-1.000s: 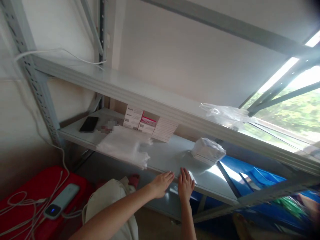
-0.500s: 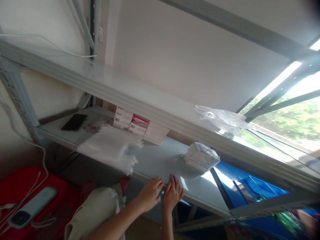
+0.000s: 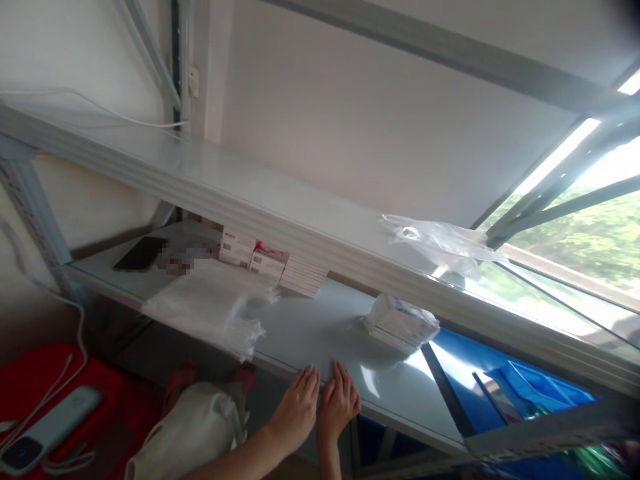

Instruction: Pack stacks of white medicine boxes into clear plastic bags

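My left hand [image 3: 295,410] lies at the front edge of the lower grey shelf [image 3: 315,330], fingers stretched out and holding nothing. Beside it, almost touching, my right hand [image 3: 339,403] rests on the same edge with its fingers extended and nothing in them. Beyond the right hand stands a block of white boxes wrapped in clear plastic [image 3: 400,327]. To the left of the hands, a pile of clear plastic bags [image 3: 200,303] hangs slightly over the shelf's front. Behind the pile are white cartons [image 3: 235,248], a pink-and-white carton [image 3: 269,261] and a stack of thin white boxes [image 3: 304,273].
A dark phone [image 3: 141,254] lies at the shelf's left end. Overhead, an upper shelf [image 3: 250,180] carries a crumpled plastic bag [image 3: 435,243]. A power bank with cables [image 3: 55,427] rests on a red surface [image 3: 125,393] at lower left. Blue bins [image 3: 540,387] stand at right.
My hands have come closer together at the shelf edge, both with fingers straight. The view has shifted slightly, so most things sit lower and further left. The boxes and bags stay put.
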Action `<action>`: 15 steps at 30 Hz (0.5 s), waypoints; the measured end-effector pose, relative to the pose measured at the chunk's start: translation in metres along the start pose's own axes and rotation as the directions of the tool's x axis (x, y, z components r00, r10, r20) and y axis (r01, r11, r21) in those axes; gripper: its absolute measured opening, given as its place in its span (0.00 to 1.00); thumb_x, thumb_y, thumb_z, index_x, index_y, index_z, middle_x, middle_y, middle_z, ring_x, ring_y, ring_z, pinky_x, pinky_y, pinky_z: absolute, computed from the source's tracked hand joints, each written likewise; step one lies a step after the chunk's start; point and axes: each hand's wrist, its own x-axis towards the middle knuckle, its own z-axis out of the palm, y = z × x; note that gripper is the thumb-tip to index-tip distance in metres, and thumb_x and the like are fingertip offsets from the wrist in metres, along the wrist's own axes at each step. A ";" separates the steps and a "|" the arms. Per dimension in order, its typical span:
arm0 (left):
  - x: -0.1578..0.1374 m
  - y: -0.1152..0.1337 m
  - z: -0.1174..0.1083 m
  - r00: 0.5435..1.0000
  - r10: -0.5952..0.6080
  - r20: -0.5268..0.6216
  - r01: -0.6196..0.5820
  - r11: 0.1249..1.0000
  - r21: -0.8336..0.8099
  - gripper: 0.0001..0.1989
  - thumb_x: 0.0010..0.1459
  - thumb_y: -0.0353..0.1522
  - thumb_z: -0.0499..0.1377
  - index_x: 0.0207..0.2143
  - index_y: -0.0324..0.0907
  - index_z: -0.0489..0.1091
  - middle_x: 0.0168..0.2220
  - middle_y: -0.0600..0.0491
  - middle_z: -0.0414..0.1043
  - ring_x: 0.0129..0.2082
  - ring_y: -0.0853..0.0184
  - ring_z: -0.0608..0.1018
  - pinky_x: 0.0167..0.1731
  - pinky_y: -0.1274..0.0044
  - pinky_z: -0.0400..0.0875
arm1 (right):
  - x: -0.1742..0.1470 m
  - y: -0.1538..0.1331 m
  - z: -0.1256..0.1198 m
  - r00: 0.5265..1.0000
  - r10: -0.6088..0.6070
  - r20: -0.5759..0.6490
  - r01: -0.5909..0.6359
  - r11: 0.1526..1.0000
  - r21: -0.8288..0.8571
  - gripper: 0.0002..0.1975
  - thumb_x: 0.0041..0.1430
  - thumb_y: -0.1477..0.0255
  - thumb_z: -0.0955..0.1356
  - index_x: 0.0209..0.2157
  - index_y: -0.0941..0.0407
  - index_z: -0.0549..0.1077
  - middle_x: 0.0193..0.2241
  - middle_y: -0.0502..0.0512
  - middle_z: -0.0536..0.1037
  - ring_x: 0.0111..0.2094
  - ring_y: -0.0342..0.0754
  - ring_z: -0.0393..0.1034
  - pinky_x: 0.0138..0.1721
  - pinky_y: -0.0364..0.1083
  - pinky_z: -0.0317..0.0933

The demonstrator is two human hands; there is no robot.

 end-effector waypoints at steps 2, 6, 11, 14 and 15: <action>0.001 -0.001 -0.004 1.000 -0.018 0.024 0.019 1.000 -0.018 0.22 0.61 0.27 0.49 0.57 0.30 0.64 0.57 0.37 0.66 0.59 0.54 0.66 0.58 0.64 0.64 | 0.000 0.000 0.002 1.000 0.014 -0.003 -0.014 1.000 0.002 0.24 0.65 0.66 0.53 0.51 0.56 0.73 0.48 0.60 0.76 0.50 0.55 0.66 0.53 0.54 0.49; -0.004 -0.011 -0.025 0.990 0.002 0.143 0.020 0.988 -0.151 0.25 0.57 0.26 0.52 0.58 0.33 0.62 0.60 0.41 0.62 0.61 0.58 0.65 0.59 0.68 0.63 | -0.001 -0.004 0.000 1.000 0.019 0.000 -0.019 1.000 0.010 0.24 0.66 0.66 0.53 0.51 0.57 0.73 0.49 0.60 0.76 0.52 0.54 0.65 0.55 0.54 0.47; -0.016 -0.022 -0.043 0.992 0.080 0.100 -0.065 0.987 -0.150 0.24 0.57 0.25 0.52 0.58 0.35 0.63 0.61 0.44 0.61 0.61 0.60 0.65 0.61 0.65 0.60 | -0.002 -0.007 -0.005 0.999 0.034 0.030 -0.034 0.999 0.013 0.24 0.66 0.67 0.52 0.51 0.56 0.73 0.50 0.59 0.75 0.53 0.54 0.64 0.56 0.54 0.47; -0.033 -0.052 -0.070 0.985 -0.107 -0.139 0.099 0.993 -0.064 0.20 0.61 0.27 0.48 0.54 0.40 0.67 0.53 0.47 0.72 0.53 0.61 0.74 0.61 0.61 0.59 | -0.001 -0.007 -0.005 0.998 0.050 0.039 -0.051 0.999 0.011 0.24 0.67 0.66 0.53 0.52 0.55 0.73 0.50 0.59 0.75 0.53 0.54 0.65 0.56 0.56 0.47; -0.042 -0.068 -0.086 0.953 -0.202 -0.226 0.200 0.979 -0.032 0.20 0.62 0.28 0.47 0.54 0.40 0.67 0.51 0.47 0.73 0.51 0.61 0.75 0.59 0.61 0.61 | 0.000 -0.007 -0.005 0.998 0.052 0.046 -0.053 0.998 0.015 0.24 0.67 0.66 0.53 0.52 0.55 0.73 0.50 0.59 0.75 0.53 0.54 0.65 0.56 0.56 0.48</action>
